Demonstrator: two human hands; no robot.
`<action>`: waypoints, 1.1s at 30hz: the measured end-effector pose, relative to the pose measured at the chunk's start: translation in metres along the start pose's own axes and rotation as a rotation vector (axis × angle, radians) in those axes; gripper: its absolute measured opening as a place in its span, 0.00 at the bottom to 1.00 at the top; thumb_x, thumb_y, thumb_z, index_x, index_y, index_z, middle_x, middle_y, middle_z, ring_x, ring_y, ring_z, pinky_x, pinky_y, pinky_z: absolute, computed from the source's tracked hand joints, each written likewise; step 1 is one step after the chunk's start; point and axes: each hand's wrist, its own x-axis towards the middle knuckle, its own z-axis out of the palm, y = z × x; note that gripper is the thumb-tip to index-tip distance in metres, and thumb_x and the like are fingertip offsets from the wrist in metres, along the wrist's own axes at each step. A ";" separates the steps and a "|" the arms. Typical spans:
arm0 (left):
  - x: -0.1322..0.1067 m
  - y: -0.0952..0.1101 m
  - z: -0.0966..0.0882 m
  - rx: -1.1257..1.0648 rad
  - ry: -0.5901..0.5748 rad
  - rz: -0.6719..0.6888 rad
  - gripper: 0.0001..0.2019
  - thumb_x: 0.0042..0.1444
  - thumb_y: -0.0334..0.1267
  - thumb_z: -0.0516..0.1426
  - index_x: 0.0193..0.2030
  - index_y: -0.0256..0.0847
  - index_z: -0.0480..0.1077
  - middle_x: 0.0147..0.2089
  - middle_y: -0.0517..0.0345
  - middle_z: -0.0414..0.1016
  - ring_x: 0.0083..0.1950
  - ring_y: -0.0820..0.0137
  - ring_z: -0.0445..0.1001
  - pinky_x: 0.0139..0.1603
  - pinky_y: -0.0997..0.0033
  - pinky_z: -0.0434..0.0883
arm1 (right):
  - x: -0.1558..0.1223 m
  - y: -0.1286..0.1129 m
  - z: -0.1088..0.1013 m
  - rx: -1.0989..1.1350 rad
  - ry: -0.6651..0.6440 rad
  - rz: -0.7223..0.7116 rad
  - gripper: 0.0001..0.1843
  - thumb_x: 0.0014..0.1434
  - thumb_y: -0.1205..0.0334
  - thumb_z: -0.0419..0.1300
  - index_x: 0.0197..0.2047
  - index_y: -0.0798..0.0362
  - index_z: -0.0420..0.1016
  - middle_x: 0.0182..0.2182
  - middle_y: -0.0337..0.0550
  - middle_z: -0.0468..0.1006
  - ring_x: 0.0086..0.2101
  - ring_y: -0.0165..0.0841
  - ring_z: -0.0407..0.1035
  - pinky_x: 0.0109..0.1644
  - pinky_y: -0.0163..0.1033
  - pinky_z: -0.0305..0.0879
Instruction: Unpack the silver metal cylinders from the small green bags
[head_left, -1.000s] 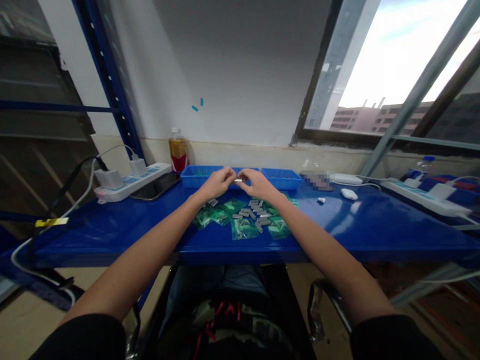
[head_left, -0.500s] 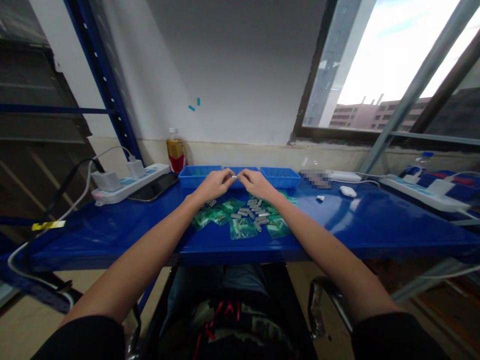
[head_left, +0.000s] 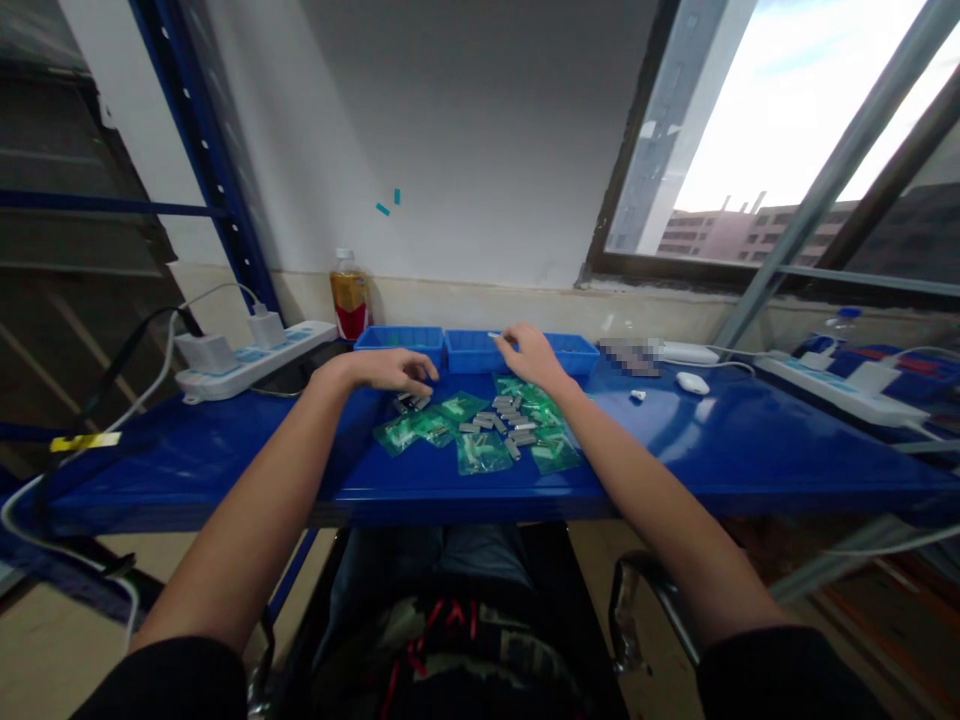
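Since my hands just parted, my right hand [head_left: 531, 352] alone pinches the small pale piece [head_left: 493, 335], blue bin [head_left: 469, 359] just left of it, so two-handed handling's off; my left hand [head_left: 386, 370], fingers loosely parted, sits by metal pieces [head_left: 412, 403].

Hands [head_left: 529, 354] apart, grey pieces [head_left: 523, 438], green bags [head_left: 480, 457], blue table [head_left: 720, 440]

A head-worn camera looks forward and down across the blue table [head_left: 750, 440].
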 end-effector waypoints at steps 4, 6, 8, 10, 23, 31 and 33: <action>-0.012 -0.010 0.000 0.053 -0.094 -0.030 0.26 0.44 0.53 0.59 0.48 0.43 0.73 0.49 0.57 0.75 0.49 0.64 0.70 0.48 0.75 0.65 | -0.001 0.026 0.004 -0.110 -0.015 0.188 0.16 0.63 0.54 0.51 0.36 0.56 0.75 0.36 0.51 0.75 0.41 0.39 0.66 0.48 0.42 0.59; -0.009 -0.010 0.005 0.077 -0.063 -0.005 0.23 0.46 0.53 0.58 0.47 0.45 0.75 0.49 0.57 0.75 0.49 0.63 0.70 0.49 0.73 0.65 | -0.002 0.032 0.005 -0.138 -0.032 0.251 0.17 0.62 0.52 0.52 0.37 0.56 0.76 0.38 0.52 0.75 0.42 0.41 0.65 0.48 0.44 0.59; -0.004 -0.007 0.010 0.107 0.002 0.030 0.22 0.47 0.53 0.58 0.46 0.47 0.75 0.49 0.55 0.75 0.48 0.62 0.70 0.50 0.70 0.65 | -0.004 0.034 0.005 -0.153 -0.059 0.289 0.17 0.61 0.51 0.53 0.39 0.55 0.76 0.39 0.54 0.74 0.44 0.43 0.64 0.48 0.45 0.60; 0.002 -0.003 0.016 0.137 0.068 0.065 0.21 0.46 0.53 0.58 0.46 0.48 0.76 0.48 0.54 0.75 0.48 0.61 0.70 0.51 0.68 0.64 | -0.005 0.032 0.003 -0.157 -0.080 0.304 0.17 0.60 0.51 0.54 0.40 0.54 0.77 0.41 0.55 0.73 0.45 0.45 0.63 0.47 0.47 0.60; 0.022 0.001 0.032 0.005 0.407 0.145 0.10 0.52 0.43 0.54 0.35 0.41 0.72 0.34 0.55 0.77 0.36 0.67 0.73 0.38 0.71 0.66 | -0.007 -0.039 0.002 0.113 -0.110 -0.111 0.12 0.59 0.56 0.56 0.43 0.54 0.72 0.36 0.47 0.74 0.41 0.38 0.64 0.50 0.43 0.58; 0.023 0.008 0.032 -0.434 0.543 0.248 0.15 0.55 0.42 0.55 0.46 0.39 0.58 0.30 0.60 0.73 0.32 0.71 0.71 0.34 0.72 0.66 | -0.014 -0.057 0.002 0.208 -0.113 -0.301 0.06 0.60 0.62 0.56 0.40 0.54 0.69 0.35 0.45 0.72 0.38 0.36 0.62 0.46 0.40 0.58; 0.023 0.009 0.033 -0.420 0.550 0.267 0.12 0.57 0.44 0.53 0.42 0.39 0.61 0.30 0.59 0.72 0.33 0.71 0.72 0.35 0.72 0.67 | -0.014 -0.056 0.002 0.205 -0.101 -0.287 0.07 0.61 0.59 0.55 0.38 0.54 0.69 0.34 0.45 0.72 0.38 0.36 0.62 0.45 0.40 0.58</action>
